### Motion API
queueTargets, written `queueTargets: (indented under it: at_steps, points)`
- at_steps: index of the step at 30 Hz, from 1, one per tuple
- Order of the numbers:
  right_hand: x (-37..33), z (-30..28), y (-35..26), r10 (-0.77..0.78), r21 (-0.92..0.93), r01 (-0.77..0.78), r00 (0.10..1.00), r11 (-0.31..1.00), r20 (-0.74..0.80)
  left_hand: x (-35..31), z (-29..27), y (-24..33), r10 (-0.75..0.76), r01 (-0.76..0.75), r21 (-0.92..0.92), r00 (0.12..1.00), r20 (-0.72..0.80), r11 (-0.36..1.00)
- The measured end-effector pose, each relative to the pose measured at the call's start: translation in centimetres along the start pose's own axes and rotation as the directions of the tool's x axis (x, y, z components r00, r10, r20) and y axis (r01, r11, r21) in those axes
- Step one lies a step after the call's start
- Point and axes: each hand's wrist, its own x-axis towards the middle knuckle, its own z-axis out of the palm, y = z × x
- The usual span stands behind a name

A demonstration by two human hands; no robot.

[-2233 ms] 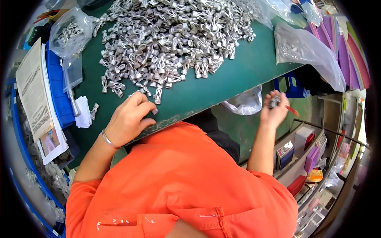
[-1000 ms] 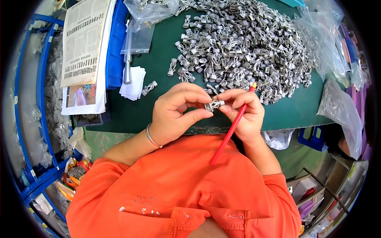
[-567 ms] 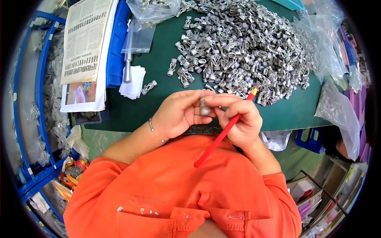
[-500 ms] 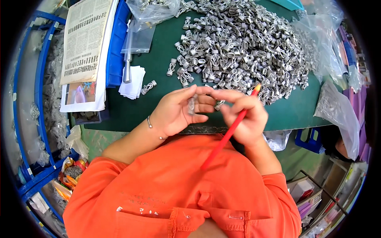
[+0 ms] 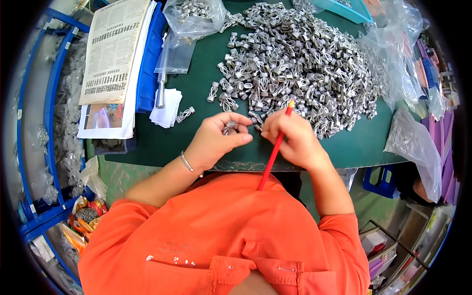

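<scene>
My left hand [image 5: 214,140] is curled in front of the pile, with a small silver metal loop piece [image 5: 229,128] held in its fingers. Its index fingertip reaches toward another ribbed metal piece [image 5: 256,121] at the pile's near edge; whether they touch I cannot tell. My right hand [image 5: 295,137] is closed around a slim red stick [image 5: 273,160], like a pencil, whose yellowish tip points away from me. The right fingertips are bent down beside that same edge piece and partly hidden. The large pile of metal loop pieces [image 5: 305,64] spreads beyond both hands.
The green tabletop [image 5: 206,103] carries white paper slips [image 5: 165,108], a lone metal piece [image 5: 185,114] and a metal-handled tool [image 5: 161,91]. A newspaper [image 5: 110,49] lies by a blue bin [image 5: 150,64]. Clear plastic bags [image 5: 194,19] and a turquoise tray [image 5: 351,10] stand farther back.
My right hand has moved left, to the pile's near edge, with the red stick. My left hand has gone from an open palm to curled fingers around a metal piece. The view has shifted slightly.
</scene>
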Motion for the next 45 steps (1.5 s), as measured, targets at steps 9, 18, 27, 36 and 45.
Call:
queueTargets:
  at_steps: [9,18,27,36,45]
  points:
    - [0.0,1.6,-1.2,0.1,-0.655,-0.041,0.994,0.754,0.053,0.2,-0.4,-0.2,-0.032,0.008,-0.171,0.99,-0.134,0.985]
    - [0.7,1.0,-1.6,0.29,0.192,-0.297,0.955,0.935,0.066,0.2,-0.8,-0.9,0.107,-0.117,0.14,0.992,0.073,0.983]
    - [-0.7,2.1,-1.5,0.622,0.809,-0.411,0.78,0.42,0.074,-0.4,-1.1,0.0,0.253,-0.257,0.151,0.966,0.042,0.955]
    - [-2.2,4.0,-0.1,0.366,0.708,-0.11,0.904,0.698,-0.22,-1.0,-0.6,0.6,0.435,-0.467,0.209,0.882,0.18,0.859]
    - [-1.8,4.0,-1.2,0.02,0.241,0.108,0.88,0.964,-0.475,-1.0,-1.0,0.2,0.181,-0.18,-0.018,0.975,0.125,0.983]
